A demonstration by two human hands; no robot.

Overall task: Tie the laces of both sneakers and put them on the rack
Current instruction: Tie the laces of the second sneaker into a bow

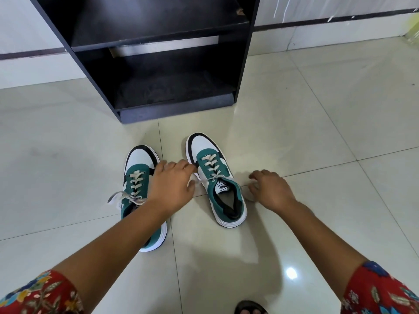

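Observation:
Two green, white and black sneakers stand side by side on the tiled floor, toes toward the rack. Across the left sneaker (pixel 138 165) lies my left forearm, and its loose lace (pixel 116 197) trails off to the left. My left hand (pixel 172 184) sits between the shoes, thumb and fingers pinched on the left lace end (pixel 202 180) of the right sneaker (pixel 205 143). Just right of that shoe, my right hand (pixel 272 191) hovers low over the floor with curled, spread fingers holding nothing. Neither shoe is tied.
A black shoe rack (pixel 242 64) with bare shelves stands right behind the sneakers against a white wall. Glossy cream tiles (pixel 317 123) spread on all sides. A sandalled foot (pixel 249 308) shows at the bottom edge.

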